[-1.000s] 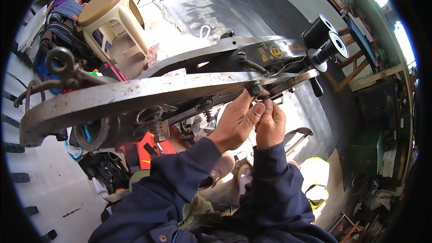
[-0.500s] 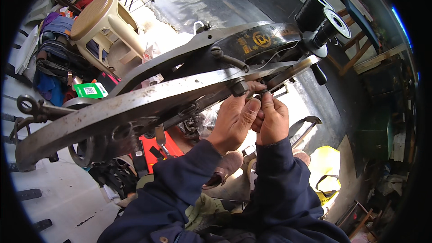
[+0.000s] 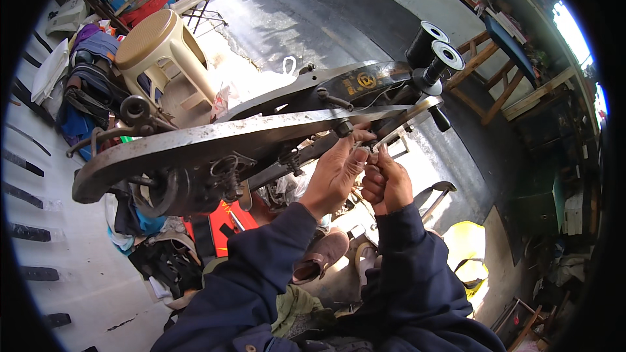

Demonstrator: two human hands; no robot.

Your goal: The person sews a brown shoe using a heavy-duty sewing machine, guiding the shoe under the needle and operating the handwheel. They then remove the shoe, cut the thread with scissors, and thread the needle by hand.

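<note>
A dark metal hand-cranked sewing machine [image 3: 208,132], like those used for mending shoes, stretches across the middle. Two spools of black thread [image 3: 433,68] stand on its far right end, above a black crank handle [image 3: 439,118]. Under the arm, beside a bolt, my left hand [image 3: 334,175] has its fingers bent against the machine's underside. My right hand [image 3: 390,184] is closed in a pinch close by, thumb up. Between the fingertips of both hands sits a small metal part [image 3: 373,146], too small to name; the left fingertips are partly hidden.
A beige plastic stool [image 3: 156,45] stands behind at the left, near piled bags and clothes [image 3: 98,58]. Below the machine lies a red box [image 3: 228,225]. A yellow bag [image 3: 468,248] rests right of my arm. A blue-topped wooden stool [image 3: 512,55] is far right.
My view has shifted, so the machine appears lower and smaller. My right fist has turned more upright, with its fingers curled. Both hands stay at the same spot under the arm.
</note>
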